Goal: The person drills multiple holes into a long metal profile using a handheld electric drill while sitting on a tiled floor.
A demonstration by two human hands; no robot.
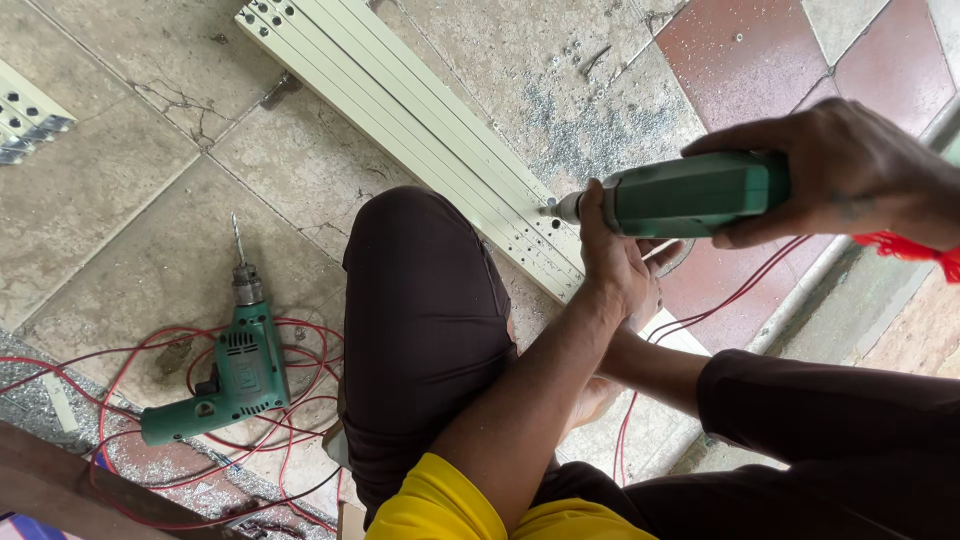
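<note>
A green electric drill (690, 195) lies level, its bit tip on a long cream metal profile (420, 110) with small holes, which runs diagonally over the tiled floor. My left hand (618, 262) grips the drill's front part, just behind the chuck. My right hand (850, 170) wraps over the drill's rear end, with a red band at the wrist. A red cable (735, 290) hangs from the drill. My knee in dark trousers (425, 300) is bent beside the profile.
A second green drill (232, 375) lies on the floor at the left among loops of red cable (300, 440). Another perforated profile end (25, 115) shows at the upper left. Metal shavings lie scattered on the tiles (600, 110). A wooden board (60, 490) crosses the bottom-left corner.
</note>
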